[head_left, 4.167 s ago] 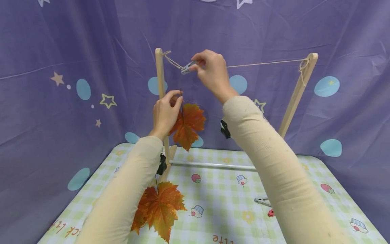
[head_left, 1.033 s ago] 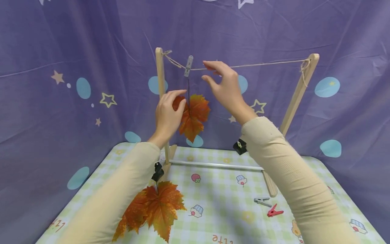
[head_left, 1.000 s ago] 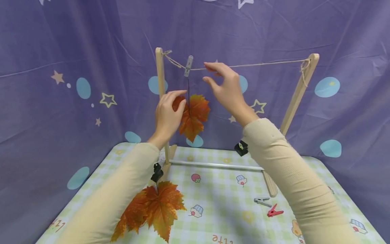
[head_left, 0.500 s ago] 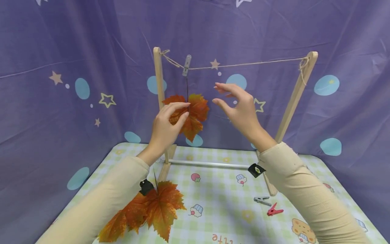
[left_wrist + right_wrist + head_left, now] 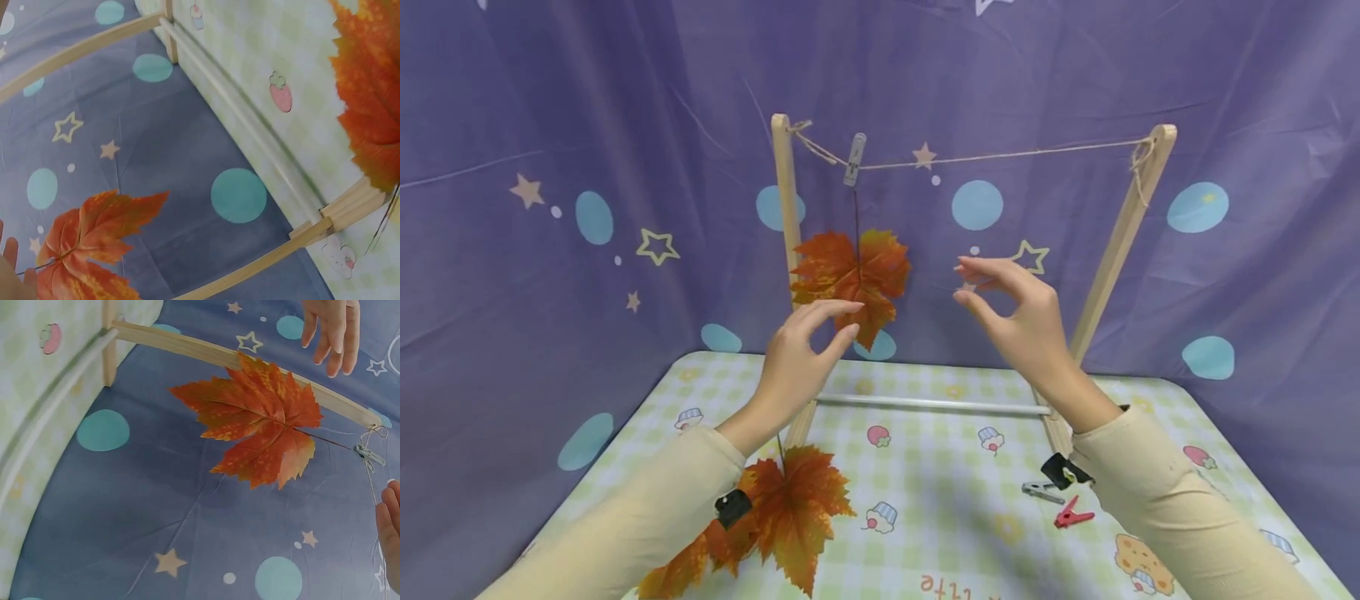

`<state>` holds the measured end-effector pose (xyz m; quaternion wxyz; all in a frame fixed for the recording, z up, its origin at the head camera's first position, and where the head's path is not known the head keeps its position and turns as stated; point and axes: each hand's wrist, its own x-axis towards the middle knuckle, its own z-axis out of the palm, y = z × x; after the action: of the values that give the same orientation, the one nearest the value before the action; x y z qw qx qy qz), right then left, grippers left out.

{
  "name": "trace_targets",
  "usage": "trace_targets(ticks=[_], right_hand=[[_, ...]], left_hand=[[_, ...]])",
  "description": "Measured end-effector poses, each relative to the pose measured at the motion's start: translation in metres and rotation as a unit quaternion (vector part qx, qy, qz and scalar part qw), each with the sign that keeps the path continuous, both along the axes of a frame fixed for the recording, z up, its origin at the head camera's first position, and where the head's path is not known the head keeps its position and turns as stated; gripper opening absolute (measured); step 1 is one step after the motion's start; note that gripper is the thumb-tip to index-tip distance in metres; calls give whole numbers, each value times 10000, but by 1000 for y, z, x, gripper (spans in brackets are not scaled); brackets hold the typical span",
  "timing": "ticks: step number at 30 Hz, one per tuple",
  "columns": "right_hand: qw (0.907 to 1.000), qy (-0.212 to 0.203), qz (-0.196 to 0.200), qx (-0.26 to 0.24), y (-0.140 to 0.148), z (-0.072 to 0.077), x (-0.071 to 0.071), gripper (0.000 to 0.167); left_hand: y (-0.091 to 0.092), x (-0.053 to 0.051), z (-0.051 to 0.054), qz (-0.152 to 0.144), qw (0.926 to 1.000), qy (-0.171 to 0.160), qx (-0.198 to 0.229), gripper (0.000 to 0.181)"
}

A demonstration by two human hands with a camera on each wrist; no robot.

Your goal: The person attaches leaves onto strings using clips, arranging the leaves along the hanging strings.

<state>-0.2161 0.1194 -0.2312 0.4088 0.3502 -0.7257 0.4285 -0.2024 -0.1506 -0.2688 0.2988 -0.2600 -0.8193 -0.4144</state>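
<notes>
An orange maple leaf [image 5: 880, 267] hangs by its stem from a grey clothespin [image 5: 854, 160] clipped on the string [image 5: 1000, 156] near the left post. Just below and in front of that leaf is the left hand [image 5: 793, 362], fingers relaxed and apart, holding nothing. The right hand [image 5: 1030, 325] hovers in the air right of the leaf, thumb and fingers parted and empty. In the right wrist view the leaf [image 5: 262, 422] and clothespin [image 5: 369, 454] show between the two hands.
More maple leaves [image 5: 801, 508] lie on the checked tablecloth [image 5: 940, 533], partly behind the left sleeve. A grey clothespin [image 5: 1042, 492] and a red one [image 5: 1073, 513] lie at right. Wooden posts [image 5: 1123, 242] and a white bar [image 5: 932, 405] form the frame.
The clothespin, earlier pinched by the right hand, is on the string with the leaf beneath it. The left hand has released the leaf's stem. Both hands have dropped, the right also moving rightward.
</notes>
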Motion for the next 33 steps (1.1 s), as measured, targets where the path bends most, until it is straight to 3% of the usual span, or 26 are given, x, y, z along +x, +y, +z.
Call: trace_targets(ticks=[6, 14, 22, 28, 33], right_hand=[[9994, -231, -151, 192, 16, -19, 18, 40], [9986, -323, -33, 416, 31, -42, 35, 45], [9975, -525, 76, 460, 46, -59, 45, 45], [9961, -658, -115, 583, 59, -74, 51, 44], [9950, -710, -203, 667, 69, -87, 54, 45]], left_hand=[[-5, 9, -13, -68, 9997, -191, -127, 27], [-16, 22, -28, -115, 9993, -320, -149, 28], [-21, 28, -38, -83, 9986, -464, -239, 27], [-24, 30, -44, -116, 9977, -589, -299, 29], [-28, 32, -52, -179, 9942, -991, -365, 29]])
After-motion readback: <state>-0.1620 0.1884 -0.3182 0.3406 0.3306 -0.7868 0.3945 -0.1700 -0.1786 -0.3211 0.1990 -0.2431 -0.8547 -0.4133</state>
